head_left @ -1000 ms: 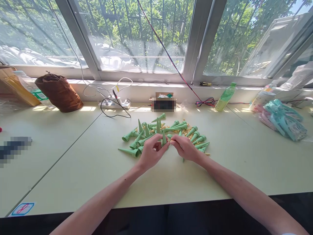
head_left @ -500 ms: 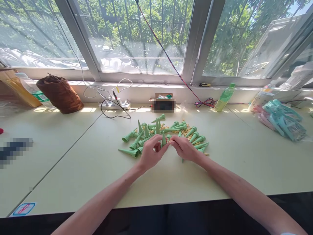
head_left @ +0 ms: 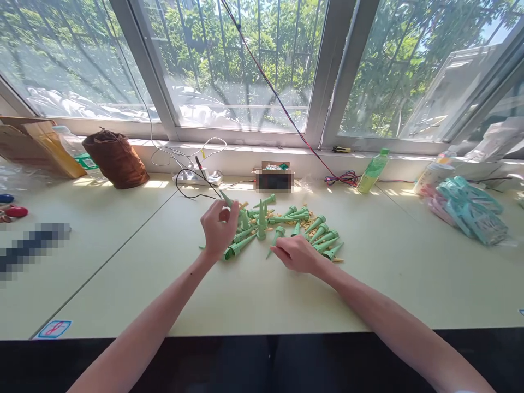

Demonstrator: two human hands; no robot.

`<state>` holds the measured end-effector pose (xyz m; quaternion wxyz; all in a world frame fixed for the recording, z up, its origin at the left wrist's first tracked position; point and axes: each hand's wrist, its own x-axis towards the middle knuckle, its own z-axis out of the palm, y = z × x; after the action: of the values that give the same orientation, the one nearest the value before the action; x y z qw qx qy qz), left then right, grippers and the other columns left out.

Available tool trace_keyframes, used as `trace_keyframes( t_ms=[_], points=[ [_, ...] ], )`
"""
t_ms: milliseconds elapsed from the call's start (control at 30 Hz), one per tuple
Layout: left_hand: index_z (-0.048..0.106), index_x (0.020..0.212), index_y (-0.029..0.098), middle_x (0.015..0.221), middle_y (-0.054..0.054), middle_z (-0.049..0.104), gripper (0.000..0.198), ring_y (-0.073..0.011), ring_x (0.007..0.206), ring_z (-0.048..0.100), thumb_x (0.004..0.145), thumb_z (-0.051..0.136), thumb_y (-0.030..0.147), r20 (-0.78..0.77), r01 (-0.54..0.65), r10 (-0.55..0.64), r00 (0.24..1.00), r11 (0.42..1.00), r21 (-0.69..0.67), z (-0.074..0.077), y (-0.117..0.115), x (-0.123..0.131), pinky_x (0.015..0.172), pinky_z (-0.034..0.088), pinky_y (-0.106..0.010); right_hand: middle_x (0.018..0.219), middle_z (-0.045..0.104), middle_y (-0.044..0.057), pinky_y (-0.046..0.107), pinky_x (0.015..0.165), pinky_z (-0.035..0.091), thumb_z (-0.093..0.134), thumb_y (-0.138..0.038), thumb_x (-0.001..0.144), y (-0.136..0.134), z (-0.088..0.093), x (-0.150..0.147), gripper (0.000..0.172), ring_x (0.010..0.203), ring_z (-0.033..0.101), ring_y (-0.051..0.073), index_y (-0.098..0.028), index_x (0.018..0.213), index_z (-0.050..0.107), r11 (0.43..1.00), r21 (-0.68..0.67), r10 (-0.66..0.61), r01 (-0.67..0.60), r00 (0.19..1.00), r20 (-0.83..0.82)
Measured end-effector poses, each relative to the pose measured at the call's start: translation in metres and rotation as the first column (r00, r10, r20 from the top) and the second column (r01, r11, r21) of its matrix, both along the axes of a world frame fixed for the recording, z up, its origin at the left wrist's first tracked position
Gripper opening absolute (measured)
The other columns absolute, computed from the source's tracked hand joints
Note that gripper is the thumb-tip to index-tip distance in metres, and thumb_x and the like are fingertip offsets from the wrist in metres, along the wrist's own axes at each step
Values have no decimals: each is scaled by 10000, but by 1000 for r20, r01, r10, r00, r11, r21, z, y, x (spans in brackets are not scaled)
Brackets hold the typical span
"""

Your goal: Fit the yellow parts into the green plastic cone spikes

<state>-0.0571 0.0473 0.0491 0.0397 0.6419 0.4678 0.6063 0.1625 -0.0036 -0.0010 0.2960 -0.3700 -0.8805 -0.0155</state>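
My left hand (head_left: pixel 219 226) is raised at the left side of a pile of green plastic cone spikes. Its thumb and fingers pinch one green spike (head_left: pixel 226 198), whose point sticks out up and to the left. My right hand (head_left: pixel 298 254) is closed low at the front of the pile, its fingertips on another green spike (head_left: pixel 279 233) with the ridged cap up and the tip toward me. Between the hands a green spike (head_left: pixel 261 224) stands upright on its cap. Small yellowish pegs (head_left: pixel 308 214) lie scattered among the spikes.
Behind the pile stand a small box (head_left: pixel 274 177), a power strip (head_left: pixel 200 176) with cables, and a green bottle (head_left: pixel 373 171). A brown pouch (head_left: pixel 117 158) is at the back left. Teal and pink plastic packages (head_left: pixel 470 207) lie on the right.
The hands were together at one upright spike. My left hand has moved left and up with a spike; my right hand has shifted slightly, with a different spike at its fingertips.
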Motion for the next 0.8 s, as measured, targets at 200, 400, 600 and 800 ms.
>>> trace_keyframes(
  t_ms=[200,400,600,800],
  points=[
    [629,745,169,704,-16,628,283,-103,574,591,882,588,414,-83,1,-6,997,999,-51,13,19,-7,573,491,-218,525,364,-36,270,516,177,350,-330,1023,-3,-2,-6,441,465,249,96,-193,604,377,998,-49,42,-40,998,37],
    [618,737,167,721,-20,626,271,-96,554,564,877,593,398,-98,44,-54,994,994,-104,10,25,0,562,479,-218,522,386,-32,269,519,180,358,-330,1021,-2,-2,-4,440,467,265,97,-190,607,405,999,-41,35,-34,999,22],
    [598,717,179,703,-15,634,269,-117,576,562,862,614,406,-208,43,-75,975,987,-154,6,28,2,608,468,-255,532,436,-23,264,534,204,390,-314,1018,-2,-1,-4,425,471,333,95,-184,619,459,998,-59,34,-32,999,34],
    [584,699,185,684,-13,635,272,-129,573,561,863,603,402,-284,20,-63,957,988,-151,4,30,2,630,446,-270,539,452,-21,265,540,211,397,-310,1017,-2,-1,-4,417,481,353,98,-184,626,465,998,-58,31,-29,999,34]
  ],
)
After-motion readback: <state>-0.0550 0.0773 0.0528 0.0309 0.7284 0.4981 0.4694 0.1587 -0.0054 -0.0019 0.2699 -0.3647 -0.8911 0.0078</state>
